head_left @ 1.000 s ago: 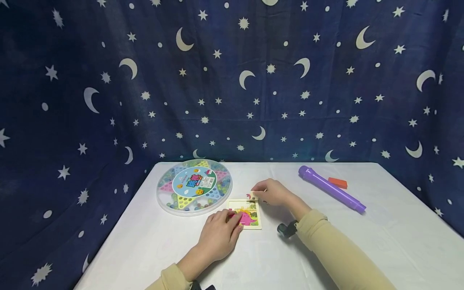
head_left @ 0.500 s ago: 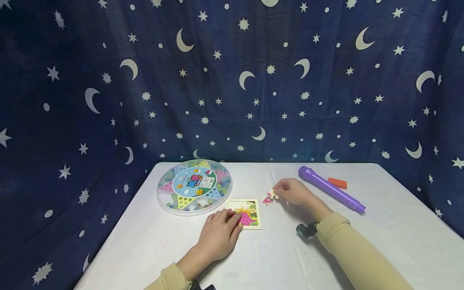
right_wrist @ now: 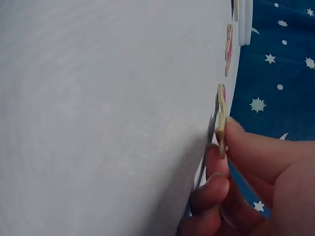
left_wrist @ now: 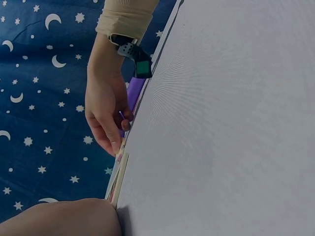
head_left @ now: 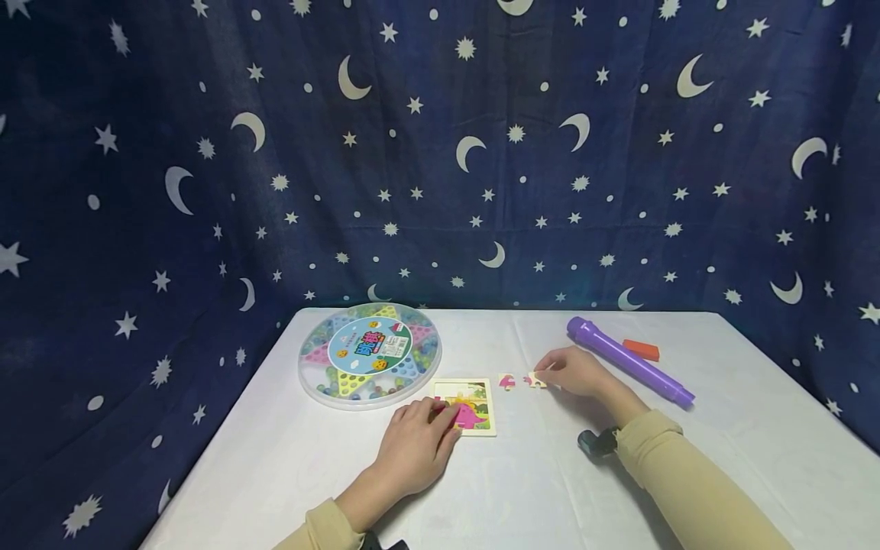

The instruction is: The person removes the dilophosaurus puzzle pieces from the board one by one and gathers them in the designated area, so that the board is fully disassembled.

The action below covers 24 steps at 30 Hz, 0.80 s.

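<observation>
My right hand (head_left: pixel 574 370) pinches a small jigsaw piece (head_left: pixel 536 380) between thumb and fingers, right of the puzzle. In the right wrist view this piece (right_wrist: pixel 222 105) is edge-on, tilted just above the white surface. Another jigsaw piece with pink print (head_left: pixel 506 381) lies flat between the puzzle and that hand. My left hand (head_left: pixel 417 447) rests on the lower left of a framed jigsaw puzzle (head_left: pixel 481 412), its fingers lying over the tray. A pink dinosaur and greenery show in the picture; the hand hides its left part. The upper left shows a pale area.
A round clear Chinese checkers box (head_left: pixel 371 355) with marbles lies at the back left. Toward the back right are a purple plastic tube (head_left: pixel 629 363) and an orange block (head_left: pixel 642 350). A starry dark blue curtain (head_left: pixel 440 153) hangs behind the white table (head_left: pixel 522 489).
My right hand has moved right from the puzzle's top edge with a piece. The pink-printed piece beside the puzzle now shows separate from the pinched one. The left hand has stayed put.
</observation>
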### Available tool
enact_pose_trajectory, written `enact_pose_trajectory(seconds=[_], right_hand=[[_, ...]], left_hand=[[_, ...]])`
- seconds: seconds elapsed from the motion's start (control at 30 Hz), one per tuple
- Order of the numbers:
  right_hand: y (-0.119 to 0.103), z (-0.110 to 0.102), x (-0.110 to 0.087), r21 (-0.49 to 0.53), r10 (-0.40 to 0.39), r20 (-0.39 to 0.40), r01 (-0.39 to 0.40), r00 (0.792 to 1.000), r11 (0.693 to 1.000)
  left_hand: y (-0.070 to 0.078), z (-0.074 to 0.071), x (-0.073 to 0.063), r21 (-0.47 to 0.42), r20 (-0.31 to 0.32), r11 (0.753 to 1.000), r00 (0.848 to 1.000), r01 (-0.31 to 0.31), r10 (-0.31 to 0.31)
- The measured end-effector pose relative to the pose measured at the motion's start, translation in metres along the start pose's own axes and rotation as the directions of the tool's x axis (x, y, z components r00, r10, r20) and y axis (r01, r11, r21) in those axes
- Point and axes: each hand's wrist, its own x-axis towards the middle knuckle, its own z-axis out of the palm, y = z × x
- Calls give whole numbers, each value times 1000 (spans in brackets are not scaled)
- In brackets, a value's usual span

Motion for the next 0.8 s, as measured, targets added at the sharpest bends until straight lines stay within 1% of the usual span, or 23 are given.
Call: enact_pose_trajectory(seconds=[0.13,0.3,0.37,0.47,0.57,0.7,0.8], right_hand=[[-1,0,-1,-6,28,-1,-28,1000,1000],[-12,-1,-2,-2,74,9,-74,997,997],[-19,-1,-2,-7,71,3,-71,997,997],[-32,2,-1,-29,28,-8,-28,1000,999],[-47,9,1,-57,-38,-17,37,999,998],[-71,24,3,-94,-88,3,87,996,992],[-85,39,4,-120,-101,20,103,995,987]], left_hand=[[0,1,0,6,-9,1000,1000,-10,11],[-1,0,0,-1,17,1000,1000,7,-7],[0,0,0,-4,30,1000,999,14,-14],[0,0,0,-3,34,1000,999,15,-14],[0,0,0,0,31,1000,999,14,-14],[0,0,0,2,29,1000,999,15,-15],[0,0,0,6,32,1000,999,15,-15]])
